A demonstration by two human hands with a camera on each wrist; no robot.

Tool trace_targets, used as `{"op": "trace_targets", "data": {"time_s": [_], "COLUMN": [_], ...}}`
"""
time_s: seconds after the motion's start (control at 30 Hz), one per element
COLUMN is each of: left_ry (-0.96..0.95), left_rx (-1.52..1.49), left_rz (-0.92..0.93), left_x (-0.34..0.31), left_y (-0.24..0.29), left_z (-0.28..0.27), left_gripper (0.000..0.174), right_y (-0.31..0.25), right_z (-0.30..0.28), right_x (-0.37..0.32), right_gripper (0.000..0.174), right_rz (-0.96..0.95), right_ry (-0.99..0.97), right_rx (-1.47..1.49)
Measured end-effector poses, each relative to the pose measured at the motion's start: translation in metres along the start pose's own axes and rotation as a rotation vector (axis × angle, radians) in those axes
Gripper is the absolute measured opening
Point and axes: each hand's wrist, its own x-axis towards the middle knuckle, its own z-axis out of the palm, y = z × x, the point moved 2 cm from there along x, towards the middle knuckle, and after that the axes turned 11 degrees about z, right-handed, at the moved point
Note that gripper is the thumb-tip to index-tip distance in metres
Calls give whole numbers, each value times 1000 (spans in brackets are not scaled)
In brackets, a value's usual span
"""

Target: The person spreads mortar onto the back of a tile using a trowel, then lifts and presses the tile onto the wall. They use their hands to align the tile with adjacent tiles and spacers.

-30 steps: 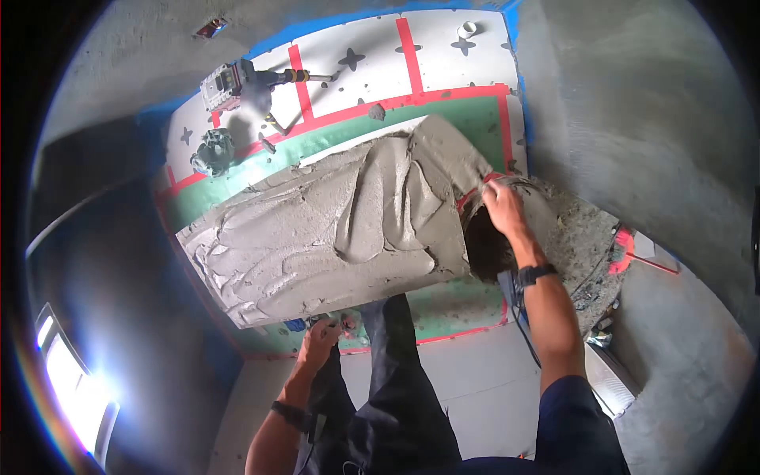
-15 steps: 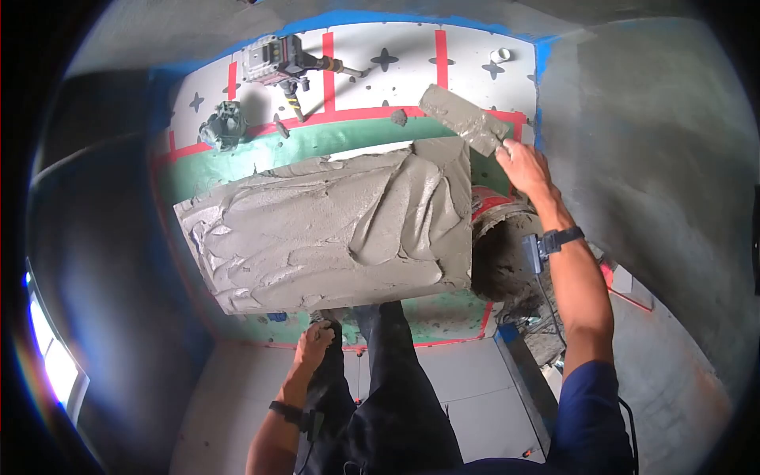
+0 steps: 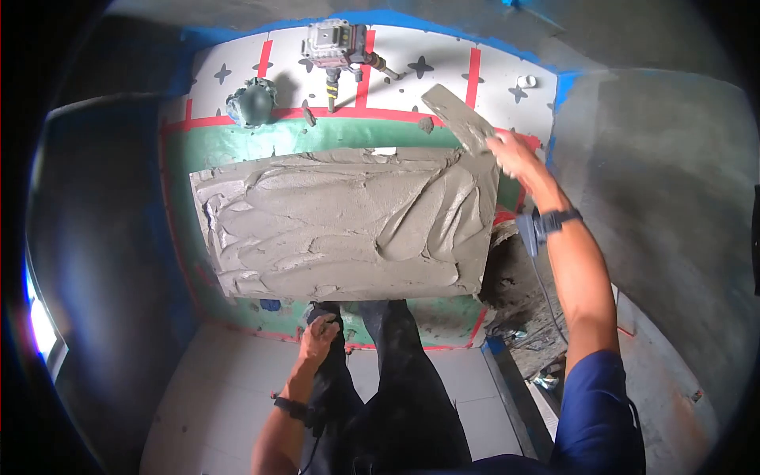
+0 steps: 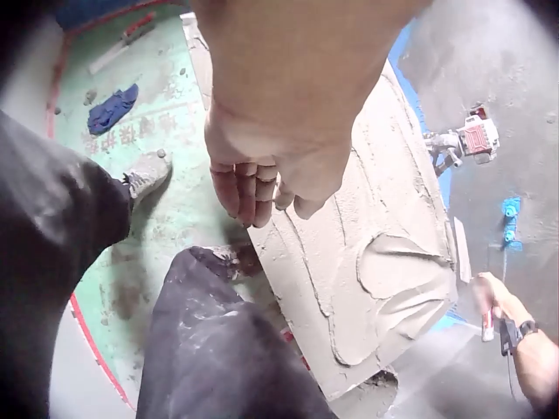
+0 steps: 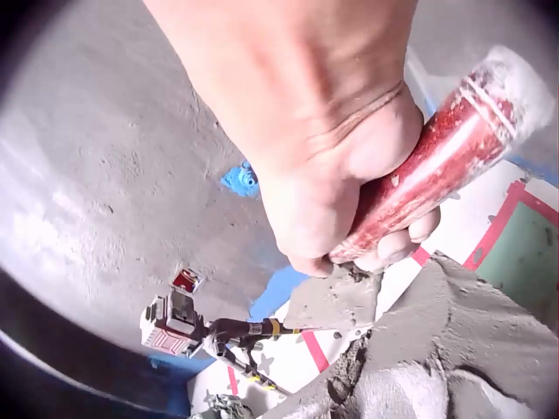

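While the mortar [image 3: 317, 214] is covering the slab [image 3: 385, 150]: the person is probably spreading and evening this grey layer; the work seems to be well advanced, but the ridges are still needing attention.
Right hand [image 3: 514, 158]: it is closing firmly round the red handle [image 5: 428, 161] of the trowel, with fingers curled.
Trowel blade [image 3: 455, 115]: it is reaching outward from the right hand, near the slab's far right corner; whether it is touching the mortar, I cannot tell.
Slab: it is lying below and to the left of the right hand, and just beyond the left hand.
Left hand [image 3: 318, 336]: it is hanging relaxed, with fingers loosely bent, and is holding nothing that can be seen; contact with the slab is not showing clearly.
Bucket [image 3: 507, 231]: it is standing nearer the body than the right hand, beside the slab's right end.
Next move: it is likely calling for the right hand to bring the blade low over the ridges, pressing lightly and evenly, without dragging mortar off the edge.
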Motion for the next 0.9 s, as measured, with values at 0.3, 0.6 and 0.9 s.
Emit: {"op": "trace_targets", "data": {"time_s": [0.3, 0.6, 0.9], "left_ry": [0, -20, -4], "left_rx": [18, -57, 561], "left_rz": [76, 19, 500], "left_x": [8, 18, 65], "left_y": [-44, -66, 38], "left_z": [-61, -104, -128], "left_gripper": [36, 38, 28], "right_y": [19, -199, -26], "right_z": [107, 259, 322], "right_x": [-120, -72, -263], "right_gripper": [30, 31, 36], "right_rz": [353, -18, 54], "right_ry": [-231, -382, -115], "right_rx": [904, 856, 840]}}
